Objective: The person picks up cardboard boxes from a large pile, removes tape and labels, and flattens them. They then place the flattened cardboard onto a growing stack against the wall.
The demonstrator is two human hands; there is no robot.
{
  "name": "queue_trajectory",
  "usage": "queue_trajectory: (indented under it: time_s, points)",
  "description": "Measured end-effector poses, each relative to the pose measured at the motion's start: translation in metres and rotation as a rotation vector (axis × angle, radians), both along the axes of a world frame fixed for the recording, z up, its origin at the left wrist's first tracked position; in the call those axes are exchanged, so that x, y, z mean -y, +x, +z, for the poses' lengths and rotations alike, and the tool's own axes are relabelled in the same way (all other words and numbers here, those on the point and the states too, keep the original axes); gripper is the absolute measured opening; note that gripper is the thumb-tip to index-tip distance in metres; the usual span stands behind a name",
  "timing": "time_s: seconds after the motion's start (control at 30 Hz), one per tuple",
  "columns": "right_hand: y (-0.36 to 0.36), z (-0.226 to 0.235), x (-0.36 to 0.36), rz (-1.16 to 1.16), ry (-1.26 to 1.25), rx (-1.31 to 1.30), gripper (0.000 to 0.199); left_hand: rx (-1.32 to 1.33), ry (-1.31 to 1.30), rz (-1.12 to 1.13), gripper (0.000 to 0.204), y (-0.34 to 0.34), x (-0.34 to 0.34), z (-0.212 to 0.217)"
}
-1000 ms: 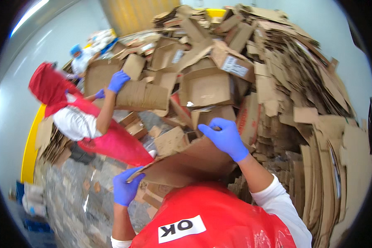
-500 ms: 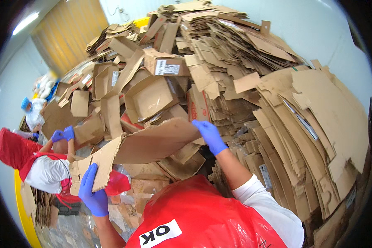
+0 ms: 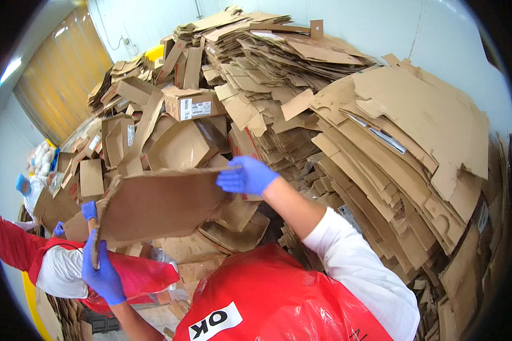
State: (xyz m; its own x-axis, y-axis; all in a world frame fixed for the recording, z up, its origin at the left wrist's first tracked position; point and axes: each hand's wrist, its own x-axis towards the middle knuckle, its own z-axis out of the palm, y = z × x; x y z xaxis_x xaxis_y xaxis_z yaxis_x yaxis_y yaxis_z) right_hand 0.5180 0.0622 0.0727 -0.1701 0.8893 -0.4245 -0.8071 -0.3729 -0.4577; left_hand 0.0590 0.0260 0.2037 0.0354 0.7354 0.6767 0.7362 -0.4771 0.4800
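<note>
A large brown cardboard sheet is held up in front of me between my blue-gloved hands. My left hand is closed on its left end, thumb and fingers on either side of the edge. At the upper right corner my right hand grips the sheet, its fingers bent over the edge. Behind the sheet lies a heap of opened boxes, among them a shallow tray-like box and a box with white labels. The sheet hides part of this heap.
Tall stacks of flattened cardboard rise on my right, and another pile stands at the back. Close on my left a co-worker in a red apron bends over the heap. Farther off is a person with a blue cap.
The sheet has swung to the left and now faces me more broadly. Both my hands moved left with it, keeping hold. My view has turned rightward.
</note>
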Motion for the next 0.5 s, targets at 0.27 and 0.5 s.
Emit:
queue_trajectory:
  time_s: [0.27, 0.5]
  points:
    - [0.071, 0.23, -0.043, -0.264, 0.751, 0.495, 0.023, 0.271, 0.219, 0.154, 0.034, 0.014, 0.011, 0.104]
    - [0.174, 0.396, 0.094, -0.734, 0.844, 0.946, 0.033, 0.408, 0.613, -0.273, 0.038, 0.099, -0.017, 0.124]
